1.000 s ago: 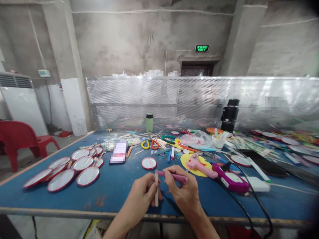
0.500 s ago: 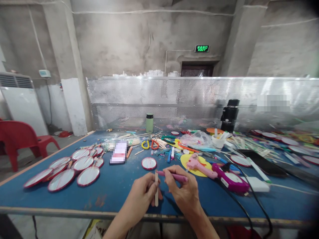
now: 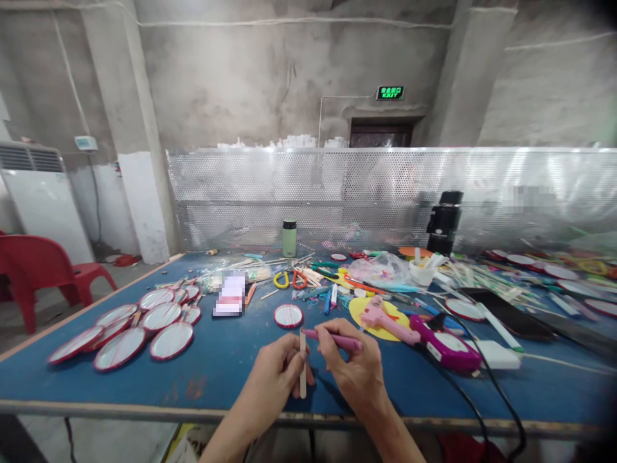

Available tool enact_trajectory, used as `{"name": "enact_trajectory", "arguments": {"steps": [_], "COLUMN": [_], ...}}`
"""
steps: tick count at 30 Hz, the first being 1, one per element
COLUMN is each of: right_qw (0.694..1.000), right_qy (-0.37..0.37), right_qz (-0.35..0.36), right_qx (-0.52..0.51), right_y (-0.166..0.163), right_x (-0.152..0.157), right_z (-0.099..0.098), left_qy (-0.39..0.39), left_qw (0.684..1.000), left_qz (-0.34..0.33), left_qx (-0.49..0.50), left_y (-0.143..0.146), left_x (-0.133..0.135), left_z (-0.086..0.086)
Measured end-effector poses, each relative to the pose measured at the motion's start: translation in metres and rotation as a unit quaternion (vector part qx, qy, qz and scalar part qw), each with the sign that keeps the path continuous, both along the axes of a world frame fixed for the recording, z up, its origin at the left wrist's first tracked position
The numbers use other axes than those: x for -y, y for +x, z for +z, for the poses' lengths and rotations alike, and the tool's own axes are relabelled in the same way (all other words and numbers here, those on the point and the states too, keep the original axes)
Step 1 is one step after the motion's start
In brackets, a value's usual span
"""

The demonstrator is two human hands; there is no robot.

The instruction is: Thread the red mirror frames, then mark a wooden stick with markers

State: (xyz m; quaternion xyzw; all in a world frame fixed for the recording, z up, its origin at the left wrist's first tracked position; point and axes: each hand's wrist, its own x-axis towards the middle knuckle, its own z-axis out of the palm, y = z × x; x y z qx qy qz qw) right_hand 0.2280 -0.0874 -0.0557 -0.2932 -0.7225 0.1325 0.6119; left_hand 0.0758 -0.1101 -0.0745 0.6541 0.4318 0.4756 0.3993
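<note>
The left hand (image 3: 276,366) pinches a flat stick (image 3: 303,378); the right hand (image 3: 355,365) grips a pink pen (image 3: 346,343). The stick looks light, stiff and easy to snap, best held mid-way.

Light soft, moderate; glare whitens the metal screen (image 3: 385,193). My right hand (image 3: 351,360) shades the table (image 3: 216,379). Right corners dark, edges stretched.

Pink marker (image 3: 349,343), pale stick (image 3: 303,381), blue tabletop (image 3: 219,363)
</note>
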Motion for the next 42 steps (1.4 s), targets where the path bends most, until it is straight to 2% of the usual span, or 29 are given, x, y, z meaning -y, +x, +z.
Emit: {"name": "enact_trajectory", "arguments": {"steps": [20, 42], "right_qw": [1.0, 1.0], "right_qy": [-0.002, -0.004], "right_qz": [-0.005, -0.01], "right_qx": [-0.004, -0.007], "right_y": [-0.0003, -0.0009], "right_x": [-0.0002, -0.0019], "right_z": [0.0028, 0.0007], "left_qy": [-0.006, -0.009], "left_qw": [1.0, 1.0], "left_qz": [-0.002, -0.004], "left_qx": [0.011, 0.016], "left_y": [0.0007, -0.0001], "left_x": [0.0035, 0.001], "left_z": [0.0039, -0.0005]}}
